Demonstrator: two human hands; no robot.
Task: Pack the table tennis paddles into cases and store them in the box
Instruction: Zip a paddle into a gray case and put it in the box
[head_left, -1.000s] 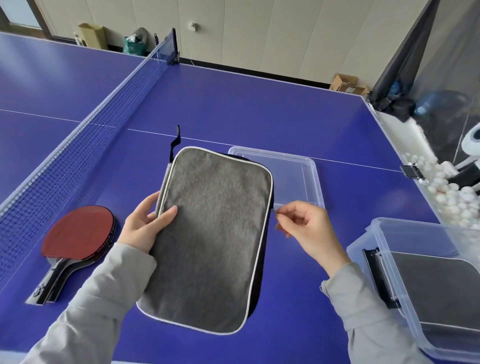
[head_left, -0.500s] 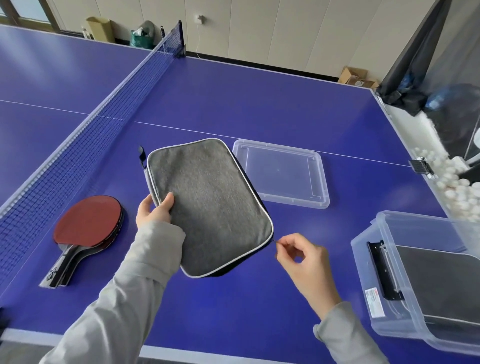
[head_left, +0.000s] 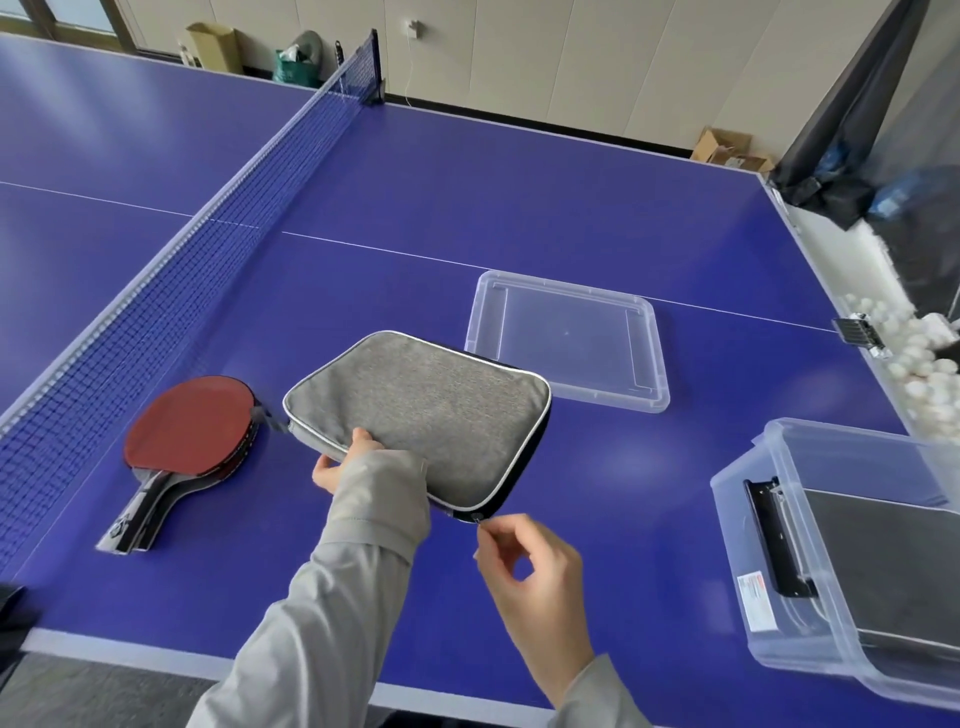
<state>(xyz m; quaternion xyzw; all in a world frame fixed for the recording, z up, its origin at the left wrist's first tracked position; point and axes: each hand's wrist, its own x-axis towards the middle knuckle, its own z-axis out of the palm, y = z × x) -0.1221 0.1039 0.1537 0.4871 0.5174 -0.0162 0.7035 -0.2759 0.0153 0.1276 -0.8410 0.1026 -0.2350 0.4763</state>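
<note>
A grey fabric paddle case (head_left: 421, 410) with white piping lies nearly flat over the blue table. My left hand (head_left: 345, 460) grips its near left edge, mostly hidden by my sleeve. My right hand (head_left: 524, 566) pinches the zipper pull at the case's near right corner. A stack of red-faced paddles (head_left: 189, 428) lies left of the case, handles toward me. The clear plastic box (head_left: 810, 551) stands at the right edge, with a dark case inside.
The box's clear lid (head_left: 569, 340) lies on the table behind the case. The net (head_left: 171, 291) runs along the left. A trough of white balls (head_left: 914, 358) hangs off the table's right side. The table's near edge (head_left: 130, 652) is close to me.
The case has turned from upright in my hands to nearly flat and lower, next to the paddles. My right hand moved down to its near right corner and took the zipper pull.
</note>
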